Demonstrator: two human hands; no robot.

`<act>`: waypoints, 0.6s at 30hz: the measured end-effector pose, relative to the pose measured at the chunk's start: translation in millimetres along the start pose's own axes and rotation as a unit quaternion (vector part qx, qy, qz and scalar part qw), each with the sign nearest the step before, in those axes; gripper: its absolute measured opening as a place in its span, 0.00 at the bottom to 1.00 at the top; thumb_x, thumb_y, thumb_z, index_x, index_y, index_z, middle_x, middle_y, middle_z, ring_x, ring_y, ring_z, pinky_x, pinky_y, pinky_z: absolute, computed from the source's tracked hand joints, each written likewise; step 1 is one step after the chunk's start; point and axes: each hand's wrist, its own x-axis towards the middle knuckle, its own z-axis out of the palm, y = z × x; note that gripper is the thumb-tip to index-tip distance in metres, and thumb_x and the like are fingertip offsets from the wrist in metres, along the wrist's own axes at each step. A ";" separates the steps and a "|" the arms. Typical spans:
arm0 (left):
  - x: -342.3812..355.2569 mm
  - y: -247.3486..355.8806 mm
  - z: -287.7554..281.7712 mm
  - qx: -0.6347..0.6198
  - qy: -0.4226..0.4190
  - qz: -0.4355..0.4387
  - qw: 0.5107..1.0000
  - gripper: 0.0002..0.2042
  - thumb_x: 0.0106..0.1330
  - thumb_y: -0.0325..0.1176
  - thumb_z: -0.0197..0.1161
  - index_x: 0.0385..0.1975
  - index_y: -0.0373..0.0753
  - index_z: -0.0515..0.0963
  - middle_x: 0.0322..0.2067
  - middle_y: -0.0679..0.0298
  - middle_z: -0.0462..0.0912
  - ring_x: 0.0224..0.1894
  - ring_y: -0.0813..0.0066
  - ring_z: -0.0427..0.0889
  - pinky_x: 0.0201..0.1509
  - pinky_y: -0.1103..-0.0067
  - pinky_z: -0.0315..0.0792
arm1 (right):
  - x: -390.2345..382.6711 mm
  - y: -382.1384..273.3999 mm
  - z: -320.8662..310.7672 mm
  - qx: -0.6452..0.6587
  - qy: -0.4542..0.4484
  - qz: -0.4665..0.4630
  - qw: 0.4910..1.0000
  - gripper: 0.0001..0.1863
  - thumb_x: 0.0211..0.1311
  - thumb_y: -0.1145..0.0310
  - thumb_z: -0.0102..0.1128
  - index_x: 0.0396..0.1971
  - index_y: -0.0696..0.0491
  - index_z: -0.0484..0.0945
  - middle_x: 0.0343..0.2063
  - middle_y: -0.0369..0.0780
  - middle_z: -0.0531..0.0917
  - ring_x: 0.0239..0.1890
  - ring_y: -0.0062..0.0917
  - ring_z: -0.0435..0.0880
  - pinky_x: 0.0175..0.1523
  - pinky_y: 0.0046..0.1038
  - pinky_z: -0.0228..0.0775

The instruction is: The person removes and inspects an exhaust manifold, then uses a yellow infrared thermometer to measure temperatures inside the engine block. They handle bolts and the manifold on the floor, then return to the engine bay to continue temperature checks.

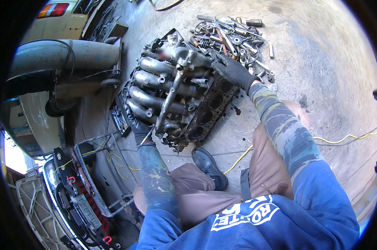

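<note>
A greasy engine assembly (178,93) lies on the concrete floor, with curved intake runners (155,83) on top and a row of round bores (209,110) along its right side. My left hand (139,128), in a black glove, grips the near left corner of the assembly beside the runners. Also gloved in black, my right hand (235,71) holds the far right edge of it. My forearms wear patterned sleeves. I squat over it, one black shoe (209,163) just below the assembly.
A heap of wrenches, sockets and loose metal parts (234,37) lies beyond the assembly. A yellow cable (346,137) runs across the floor at right. At left stand a large grey pipe (67,54), a car's front end (78,204) and a metal frame (113,175).
</note>
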 end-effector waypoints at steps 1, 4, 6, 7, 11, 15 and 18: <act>1.8 -0.2 4.2 0.008 0.008 0.011 1.000 0.38 0.74 0.64 0.52 0.75 0.42 0.63 0.72 0.57 0.68 0.72 0.60 0.69 0.77 0.62 0.61 | 0.4 0.3 0.3 0.003 -0.004 0.003 1.000 0.44 0.69 0.38 0.54 0.74 0.56 0.63 0.71 0.53 0.70 0.72 0.46 0.70 0.74 0.37 0.61; 10.8 7.4 11.6 -0.128 0.000 -0.078 0.989 0.36 0.75 0.61 0.51 0.74 0.42 0.64 0.71 0.58 0.69 0.71 0.60 0.70 0.77 0.63 0.62 | 1.8 1.0 -1.9 0.000 -0.017 0.020 1.000 0.43 0.70 0.39 0.52 0.74 0.55 0.63 0.70 0.53 0.70 0.71 0.47 0.71 0.74 0.38 0.61; 14.5 12.9 14.6 -0.032 0.008 -0.048 0.998 0.36 0.75 0.62 0.51 0.73 0.41 0.65 0.70 0.58 0.70 0.70 0.60 0.71 0.76 0.62 0.63 | 2.7 2.3 -3.9 -0.010 -0.038 0.039 0.998 0.43 0.70 0.38 0.51 0.74 0.54 0.63 0.70 0.53 0.70 0.71 0.47 0.71 0.74 0.38 0.62; 14.8 14.1 16.3 -0.096 0.015 -0.062 0.993 0.35 0.75 0.62 0.51 0.72 0.41 0.66 0.67 0.57 0.72 0.68 0.59 0.72 0.74 0.62 0.66 | 3.1 3.5 -3.9 -0.011 -0.032 0.043 0.998 0.42 0.70 0.38 0.49 0.74 0.51 0.63 0.70 0.54 0.71 0.70 0.47 0.72 0.73 0.38 0.63; 16.7 17.8 18.5 -0.107 -0.003 -0.090 0.990 0.36 0.75 0.62 0.51 0.71 0.40 0.65 0.63 0.55 0.75 0.65 0.59 0.76 0.70 0.63 0.70 | 9.8 15.4 -1.9 -0.036 -0.034 0.010 0.999 0.41 0.71 0.38 0.49 0.75 0.49 0.63 0.69 0.54 0.71 0.69 0.48 0.73 0.72 0.38 0.64; 22.2 12.2 15.8 -0.129 0.013 -0.096 0.987 0.34 0.76 0.61 0.50 0.70 0.40 0.67 0.64 0.56 0.75 0.64 0.60 0.76 0.70 0.64 0.71 | 17.9 30.7 4.4 -0.099 -0.015 -0.079 0.992 0.38 0.72 0.40 0.52 0.73 0.48 0.65 0.69 0.51 0.73 0.67 0.47 0.74 0.70 0.38 0.66; 27.5 2.4 7.4 -0.136 0.037 -0.091 0.986 0.33 0.76 0.60 0.50 0.70 0.40 0.67 0.63 0.56 0.75 0.65 0.61 0.76 0.70 0.65 0.70 | 16.8 31.5 -1.0 -0.139 -0.042 -0.116 0.983 0.36 0.71 0.41 0.54 0.71 0.47 0.69 0.68 0.51 0.73 0.66 0.47 0.75 0.68 0.38 0.68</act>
